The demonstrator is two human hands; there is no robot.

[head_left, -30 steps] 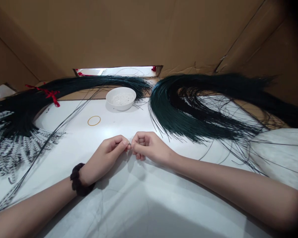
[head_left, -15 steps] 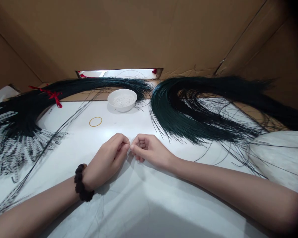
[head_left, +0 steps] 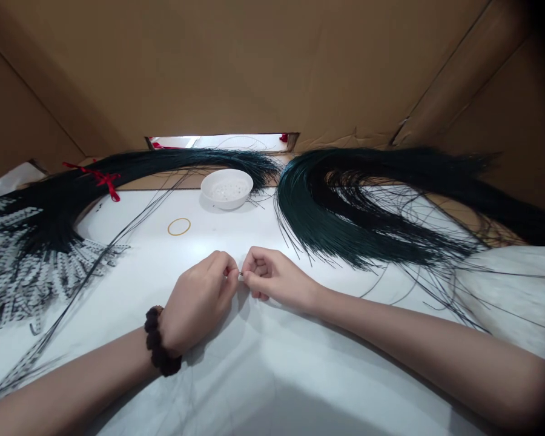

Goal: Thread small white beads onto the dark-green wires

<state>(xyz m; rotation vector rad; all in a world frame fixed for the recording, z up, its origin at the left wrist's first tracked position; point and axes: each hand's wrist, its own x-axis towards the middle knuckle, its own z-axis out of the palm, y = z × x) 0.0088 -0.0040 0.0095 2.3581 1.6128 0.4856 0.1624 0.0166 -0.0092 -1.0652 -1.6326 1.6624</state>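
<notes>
My left hand [head_left: 203,289], with a dark scrunchie [head_left: 160,342] on its wrist, is closed in a pinch above the white table. Facing it, my right hand [head_left: 279,275] also pinches, thumb against curled fingers. A short, thin dark piece [head_left: 240,274] bridges the small gap between the two sets of fingertips. It is too small to name, and the rest of it is hidden in the fingers. Beyond the hands stands a white bowl [head_left: 227,189] holding many tiny pale bits.
Dark cords with black-and-white patterned ends [head_left: 49,272] lie at left, bound by a red ribbon [head_left: 103,178]. Another dark cord bundle [head_left: 327,221] curves at right, near a whitish plastic bag [head_left: 513,297]. A yellow rubber band [head_left: 178,227] lies on the table. Cardboard walls [head_left: 236,66] surround it.
My fingertips have drawn slightly apart, and the thin dark piece between them now shows. The whole view has shifted slightly down.
</notes>
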